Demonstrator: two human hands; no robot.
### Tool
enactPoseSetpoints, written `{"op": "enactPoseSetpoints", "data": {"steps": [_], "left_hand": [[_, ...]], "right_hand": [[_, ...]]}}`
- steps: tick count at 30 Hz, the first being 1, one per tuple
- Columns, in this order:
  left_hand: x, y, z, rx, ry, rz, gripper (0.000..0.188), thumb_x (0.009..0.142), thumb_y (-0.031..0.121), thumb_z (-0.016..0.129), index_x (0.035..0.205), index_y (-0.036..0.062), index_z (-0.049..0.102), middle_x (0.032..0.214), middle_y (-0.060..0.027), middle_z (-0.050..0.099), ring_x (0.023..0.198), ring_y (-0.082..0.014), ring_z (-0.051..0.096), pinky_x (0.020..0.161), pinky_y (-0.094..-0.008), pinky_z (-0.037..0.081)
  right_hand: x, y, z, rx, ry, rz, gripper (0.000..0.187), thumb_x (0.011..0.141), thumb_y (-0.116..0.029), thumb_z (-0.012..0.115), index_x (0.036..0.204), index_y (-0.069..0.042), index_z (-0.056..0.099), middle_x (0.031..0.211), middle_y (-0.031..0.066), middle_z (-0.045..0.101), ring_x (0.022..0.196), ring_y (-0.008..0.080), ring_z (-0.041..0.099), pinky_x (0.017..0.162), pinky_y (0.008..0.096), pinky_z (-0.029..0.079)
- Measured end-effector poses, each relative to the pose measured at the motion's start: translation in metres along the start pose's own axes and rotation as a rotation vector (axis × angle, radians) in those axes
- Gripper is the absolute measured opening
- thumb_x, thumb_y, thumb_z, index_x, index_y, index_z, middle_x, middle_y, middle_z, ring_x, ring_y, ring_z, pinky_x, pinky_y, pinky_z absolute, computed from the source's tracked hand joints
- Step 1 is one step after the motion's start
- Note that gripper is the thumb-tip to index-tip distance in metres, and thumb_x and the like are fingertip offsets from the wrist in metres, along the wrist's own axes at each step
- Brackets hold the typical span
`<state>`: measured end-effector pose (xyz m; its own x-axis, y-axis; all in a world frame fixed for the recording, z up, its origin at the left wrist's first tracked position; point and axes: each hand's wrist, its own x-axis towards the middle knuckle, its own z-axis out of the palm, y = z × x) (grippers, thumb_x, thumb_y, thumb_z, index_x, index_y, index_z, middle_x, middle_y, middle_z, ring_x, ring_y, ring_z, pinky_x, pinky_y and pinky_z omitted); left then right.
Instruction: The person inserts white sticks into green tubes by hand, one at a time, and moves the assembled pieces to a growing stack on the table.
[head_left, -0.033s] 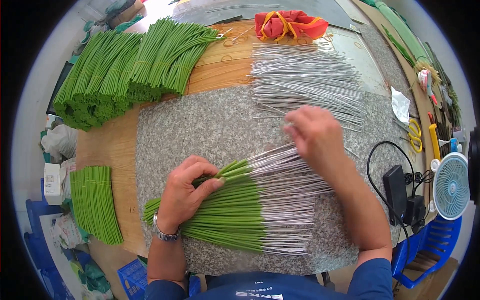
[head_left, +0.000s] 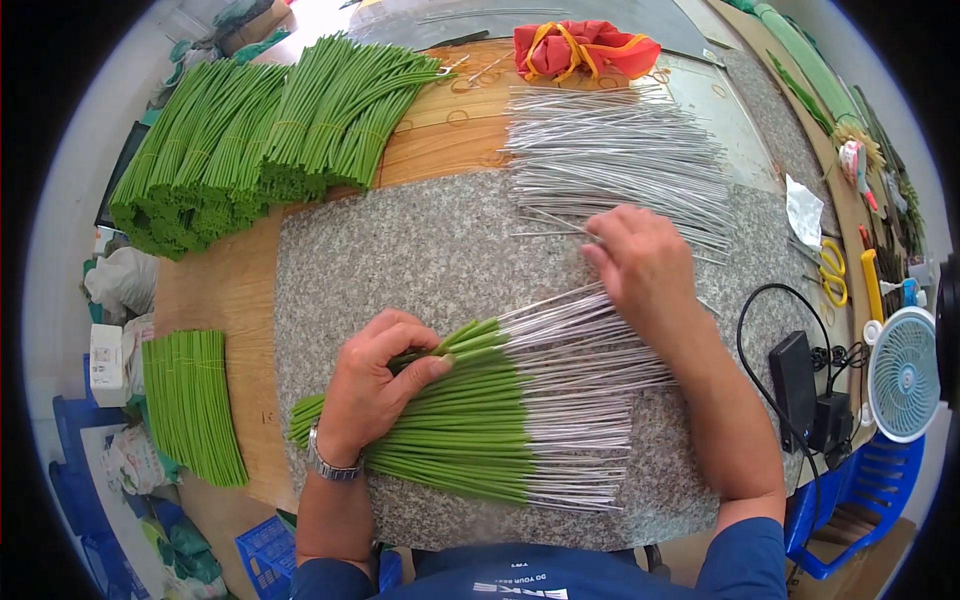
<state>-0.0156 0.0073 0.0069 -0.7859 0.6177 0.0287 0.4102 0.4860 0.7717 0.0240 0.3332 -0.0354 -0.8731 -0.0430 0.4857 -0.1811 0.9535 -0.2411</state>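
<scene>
My left hand (head_left: 385,365), a metal watch on its wrist, closes over a fanned bunch of green tubes (head_left: 450,430) on the grey speckled slab. Its thumb and fingers pinch the tubes at the bunch's upper edge. Silvery wires (head_left: 580,420) stick out of the tubes' right ends. My right hand (head_left: 640,260) is above these wire ends, fingers bent and thumb drawn in. Its fingertips are at the near edge of a pile of loose silver wires (head_left: 615,160), closed on the end of a wire; the fingers partly hide the contact.
Bundled green tubes (head_left: 270,130) are heaped at the far left; a smaller bundle (head_left: 195,405) lies nearer. Behind the wires sits a red cloth bundle (head_left: 585,52). On the right are yellow scissors (head_left: 832,272), a black power adapter (head_left: 793,380) with cable and a small fan (head_left: 903,373).
My right hand has shifted slightly right along the edge of the wire pile. The left hand keeps its hold on the green tubes.
</scene>
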Motion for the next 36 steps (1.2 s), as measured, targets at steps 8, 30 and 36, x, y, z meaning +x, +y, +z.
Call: {"op": "enactPoseSetpoints", "data": {"steps": [8,30,36], "left_hand": [[0.001,-0.003,0.003,-0.029,0.005,-0.003,0.018,0.090,0.008,0.086,0.103,0.0004,0.076,0.101,-0.0099,0.071,0.090,-0.0230,0.071,0.081,-0.0350,0.057],[0.000,-0.003,0.001,-0.023,-0.010,0.010,0.015,0.095,0.009,0.082,0.106,0.0008,0.078,0.103,-0.0110,0.072,0.094,-0.0242,0.073,0.082,-0.0352,0.059],[0.002,-0.004,-0.001,-0.007,-0.003,0.007,0.015,0.094,0.010,0.083,0.105,0.0015,0.078,0.103,-0.0111,0.072,0.094,-0.0254,0.073,0.082,-0.0363,0.059]], "right_hand": [[0.004,0.014,0.008,-0.087,-0.162,-0.018,0.013,0.097,-0.015,0.074,0.097,-0.007,0.062,0.097,0.0092,0.065,0.096,0.0285,0.067,0.087,0.0444,0.054],[-0.002,-0.004,-0.004,0.484,0.007,-0.422,0.037,0.076,-0.002,0.072,0.112,-0.010,0.075,0.091,0.0050,0.067,0.077,0.0247,0.071,0.060,0.0389,0.056],[0.002,-0.003,-0.005,0.438,0.001,-0.451,0.034,0.077,-0.004,0.071,0.109,-0.011,0.074,0.090,0.0038,0.064,0.077,0.0247,0.069,0.061,0.0397,0.054]]}}
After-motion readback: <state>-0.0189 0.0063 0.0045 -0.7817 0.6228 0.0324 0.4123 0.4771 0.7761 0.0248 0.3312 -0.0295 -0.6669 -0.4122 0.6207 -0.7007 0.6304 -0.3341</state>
